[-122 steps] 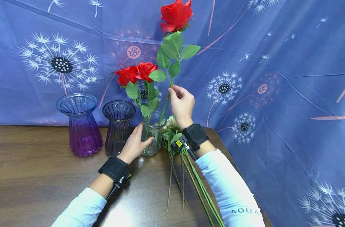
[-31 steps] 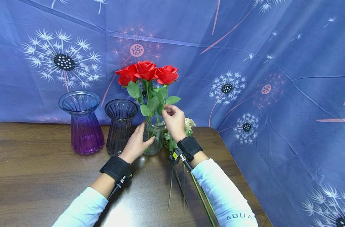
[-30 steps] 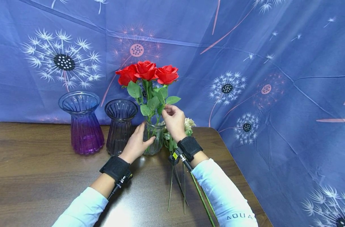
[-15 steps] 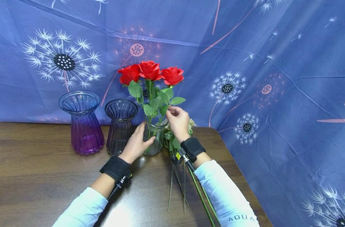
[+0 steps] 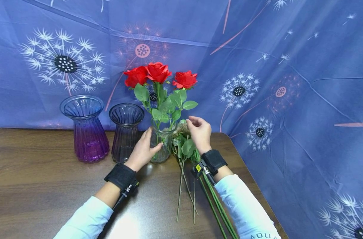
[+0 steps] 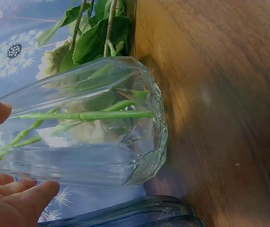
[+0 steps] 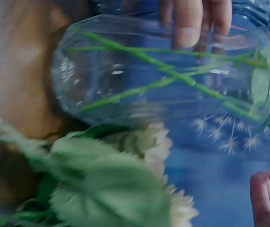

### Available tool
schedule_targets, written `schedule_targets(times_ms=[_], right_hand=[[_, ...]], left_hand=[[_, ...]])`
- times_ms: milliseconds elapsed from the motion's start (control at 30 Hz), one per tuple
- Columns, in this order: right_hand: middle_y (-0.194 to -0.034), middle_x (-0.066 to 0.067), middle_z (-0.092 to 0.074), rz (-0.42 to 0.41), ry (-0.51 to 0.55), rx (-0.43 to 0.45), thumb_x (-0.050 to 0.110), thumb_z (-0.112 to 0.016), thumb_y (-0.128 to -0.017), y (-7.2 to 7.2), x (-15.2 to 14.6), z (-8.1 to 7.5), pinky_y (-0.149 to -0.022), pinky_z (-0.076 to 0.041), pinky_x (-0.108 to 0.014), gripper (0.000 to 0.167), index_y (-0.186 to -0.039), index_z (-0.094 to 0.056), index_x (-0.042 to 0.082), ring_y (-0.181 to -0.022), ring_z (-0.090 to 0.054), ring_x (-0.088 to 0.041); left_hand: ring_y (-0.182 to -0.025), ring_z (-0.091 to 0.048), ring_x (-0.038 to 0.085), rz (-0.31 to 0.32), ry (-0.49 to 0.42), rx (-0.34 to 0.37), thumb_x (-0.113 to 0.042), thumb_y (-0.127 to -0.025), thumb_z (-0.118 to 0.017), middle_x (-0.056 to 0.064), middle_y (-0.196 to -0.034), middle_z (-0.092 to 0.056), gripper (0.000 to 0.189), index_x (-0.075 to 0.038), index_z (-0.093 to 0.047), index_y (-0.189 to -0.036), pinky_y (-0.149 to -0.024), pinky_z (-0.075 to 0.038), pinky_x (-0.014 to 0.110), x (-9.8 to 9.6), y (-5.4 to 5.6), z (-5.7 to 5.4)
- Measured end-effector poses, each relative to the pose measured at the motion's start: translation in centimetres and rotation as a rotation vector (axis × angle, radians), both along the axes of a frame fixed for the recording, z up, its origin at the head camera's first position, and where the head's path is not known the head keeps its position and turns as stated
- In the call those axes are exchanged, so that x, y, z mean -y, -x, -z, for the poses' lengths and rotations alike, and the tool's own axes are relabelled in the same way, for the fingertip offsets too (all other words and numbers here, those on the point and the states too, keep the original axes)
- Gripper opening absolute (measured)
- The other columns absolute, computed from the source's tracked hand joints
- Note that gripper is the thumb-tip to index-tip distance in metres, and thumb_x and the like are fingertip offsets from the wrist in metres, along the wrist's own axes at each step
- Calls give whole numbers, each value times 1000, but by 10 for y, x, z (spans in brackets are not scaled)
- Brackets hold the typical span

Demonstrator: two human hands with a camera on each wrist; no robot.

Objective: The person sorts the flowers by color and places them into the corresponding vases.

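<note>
My left hand (image 5: pixel 141 151) holds the clear glass vase (image 5: pixel 167 146) from its left side, fingers behind and thumb across the front. Three red roses stand in it: a left rose (image 5: pixel 136 76), a middle rose (image 5: pixel 158 72) and a right rose (image 5: pixel 185 79) leaning outward. Through the glass, in the right wrist view, their green stems (image 7: pixel 146 57) cross each other. My right hand (image 5: pixel 200 134) is just right of the vase rim, its fingers loosely bent and holding nothing. It hangs over the loose flowers, apart from the right rose's stem.
Left of the clear vase stand a dark grey glass vase (image 5: pixel 126 139) and a larger blue-to-purple vase (image 5: pixel 90 139). Cream flowers (image 7: pixel 156 146) lie right of it, their long green stems (image 5: pixel 215 199) pointing toward the front of the wooden table (image 5: pixel 44 186). A blue patterned cloth (image 5: pixel 289 126) hangs behind.
The third rose has come down from above into the clear vase and tilted right. My right hand has let go of its stem and moved right. My left hand stays on the vase.
</note>
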State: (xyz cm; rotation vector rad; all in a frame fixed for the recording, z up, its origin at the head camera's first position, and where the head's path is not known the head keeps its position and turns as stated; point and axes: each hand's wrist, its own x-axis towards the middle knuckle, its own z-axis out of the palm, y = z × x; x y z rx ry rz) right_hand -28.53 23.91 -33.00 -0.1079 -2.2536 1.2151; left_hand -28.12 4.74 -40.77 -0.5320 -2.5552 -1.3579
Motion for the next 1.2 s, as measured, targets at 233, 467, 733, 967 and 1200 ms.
schedule_targets(times_ms=[233,467,733,967,1200], right_hand=[[-88,-19,-70,-23,109,113,12,-64,-87,-29,-25,21,-59,-52,-18,21,-102,-70,-1,-66,-65,-14],[-83,-18,-71,23,80,249,10,-65,-85,-49,-52,49,-56,-52,-19,18,-96,-71,-3,-63,-68,-20],[-82,-22,-70,8,108,425,9,-65,-83,-58,-64,77,-53,-54,-22,19,-94,-70,-7,-57,-65,-16],[-79,-14,-69,-21,91,524,6,-66,-83,-54,-61,90,-55,-55,-24,20,-97,-67,-9,-57,-64,-13],[-88,-27,-68,-46,134,549,3,-63,-85,-50,-59,93,-60,-57,-30,22,-101,-65,-11,-57,-64,-13]], left_hand=[[-133,-35,41,2,-4,-11,-26,-88,-65,30,-145,-31,78,10,-23,-143,-111,-31,49,-1,2,3],[-134,-34,42,15,0,-8,-26,-88,-65,30,-145,-31,78,10,-22,-143,-111,-29,49,1,1,0],[-133,-35,40,3,-2,6,-28,-88,-64,27,-146,-33,77,6,-23,-144,-110,-31,50,5,-5,1],[-113,-56,36,-30,-50,-122,-19,-87,-66,22,-128,-55,56,2,-45,-134,-94,-47,47,24,-24,-3],[-107,-61,35,-50,-95,-206,-14,-85,-68,19,-127,-56,53,1,-47,-132,-88,-51,46,45,-37,-18]])
